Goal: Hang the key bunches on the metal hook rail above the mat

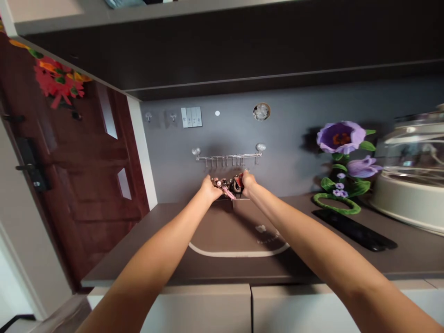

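Observation:
My left hand (210,188) and my right hand (248,181) meet in front of the grey wall, just below a metal hook rail (228,158). Between them both hands grip a small pink and black object (229,187) with a red patch and shiny metal bits. It is too small and too hidden by my fingers to name, and I cannot tell whether it is one piece or two. It hangs close under the rail's hooks, and I cannot tell whether it touches them.
A brown mat (236,233) with a white border lies on the dark counter (149,247) below my hands. To the right stand a purple felt flower (342,138), a black strip (354,229) and a cream pot with a glass lid (411,171). A dark overhead cabinet (222,46) and a wooden door (86,171) frame the view.

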